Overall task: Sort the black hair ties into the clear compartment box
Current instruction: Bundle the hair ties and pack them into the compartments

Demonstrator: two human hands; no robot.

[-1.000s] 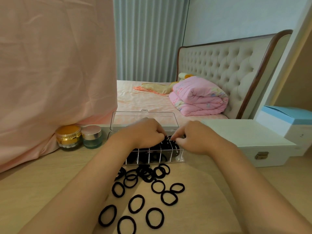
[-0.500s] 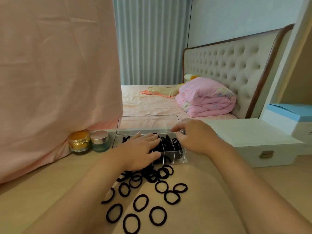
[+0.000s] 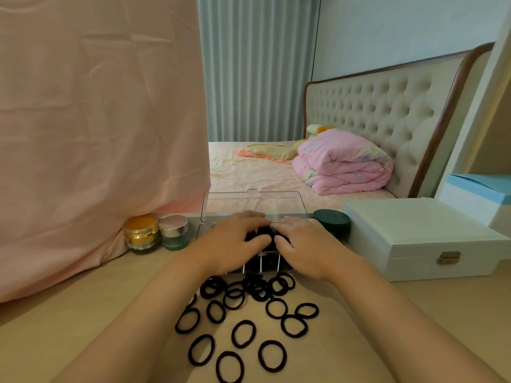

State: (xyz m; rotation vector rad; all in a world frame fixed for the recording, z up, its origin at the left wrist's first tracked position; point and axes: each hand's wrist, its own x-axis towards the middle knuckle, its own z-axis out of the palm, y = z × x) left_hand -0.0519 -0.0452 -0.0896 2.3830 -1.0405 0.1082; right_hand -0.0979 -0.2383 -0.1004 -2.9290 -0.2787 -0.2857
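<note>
- Head view: the task looked partway done. Some black hair ties (image 3: pixel 266 233) sat in the clear compartment box (image 3: pixel 261 266), whose lid stood up.
- Many loose ties (image 3: pixel 243 334) lay on the table (image 3: pixel 55 341) at 6 o'clock from the box, not yet sorted.
- The left hand (image 3: pixel 235 244) and right hand (image 3: pixel 307 244) lay flat with fingers out, pressing on the boxed ties and gripping nothing.
- The hands hid which compartments were full.

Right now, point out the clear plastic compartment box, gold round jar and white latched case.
clear plastic compartment box (image 3: pixel 243 203): head view, raised lid.
gold round jar (image 3: pixel 141 236): head view, front side.
white latched case (image 3: pixel 409 230): head view, top.
</note>
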